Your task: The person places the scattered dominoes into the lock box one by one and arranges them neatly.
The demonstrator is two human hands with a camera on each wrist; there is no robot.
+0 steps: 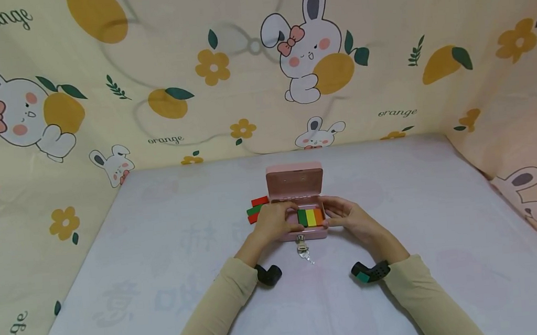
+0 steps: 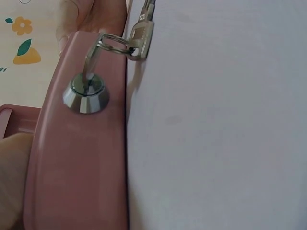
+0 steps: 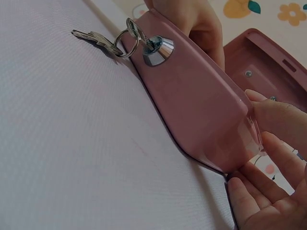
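A pink metal box (image 1: 323, 233) stands with its lid (image 1: 295, 182) raised. Green, yellow and orange blocks (image 1: 311, 218) lie side by side inside it. My left hand (image 1: 272, 221) reaches over the left wall into the box, thumb and fingers apart near the blocks. Whether a block sits in those fingers is hidden. My right hand (image 1: 350, 219) rests against the box's right side; in the right wrist view its fingers (image 3: 283, 120) touch the wall and rim. A key sits in the front lock (image 3: 159, 51), with another key (image 3: 96, 40) hanging from its ring.
Red and green blocks (image 1: 255, 209) lie on the white table just left of the box, partly behind the left hand. The white tabletop (image 1: 189, 300) runs around the box. A patterned cloth (image 1: 243, 85) hangs behind and at both sides.
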